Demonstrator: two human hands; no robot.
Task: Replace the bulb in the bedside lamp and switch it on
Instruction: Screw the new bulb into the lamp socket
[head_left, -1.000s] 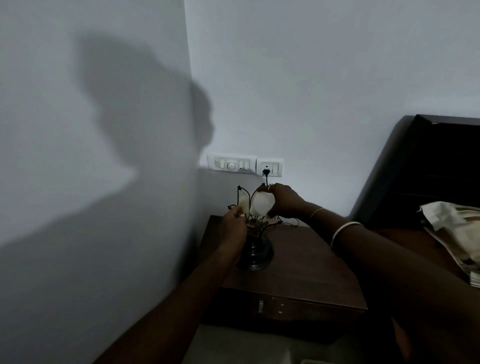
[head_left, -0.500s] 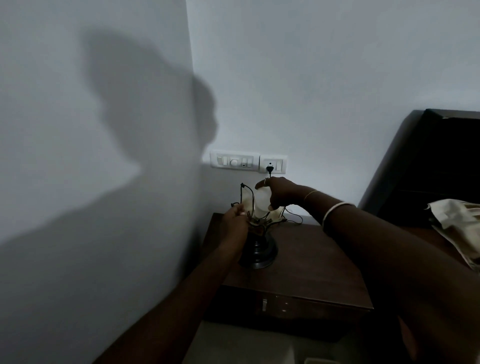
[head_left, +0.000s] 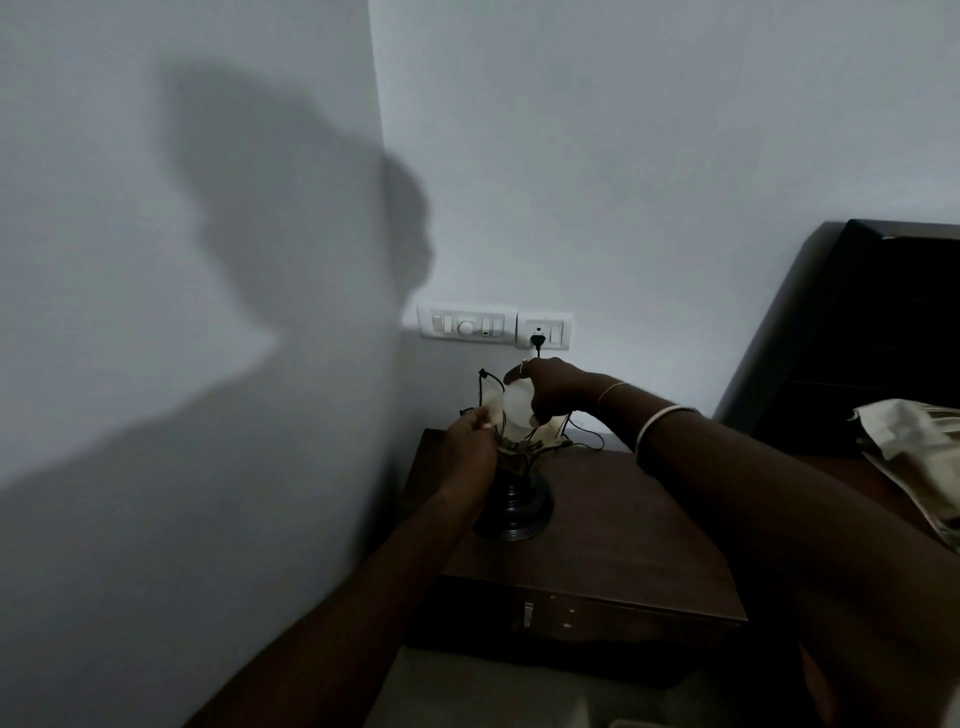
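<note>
Nightstand (head_left: 613, 525) unchanged; right hand (head_left: 553, 387) still grips bulb (head_left: 517, 408), slightly lowered.

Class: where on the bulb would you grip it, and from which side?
Grip the bulb by its round dome, coming from above: it stands upright, and the lamp petals ring its sides. The right hand caps it this way.

A frosted, matt white bulb (head_left: 517, 408) is seen inside the lamp (head_left: 511, 467), whose dark base is glossy and smooth, with thin black wire framing pale translucent petals. The table (head_left: 613, 525) is finished in dark brown wood with a dull sheen. The switch plate (head_left: 466, 326) looks like smooth white plastic. Creased cream cloth (head_left: 919, 457) is seen at the right.
</note>
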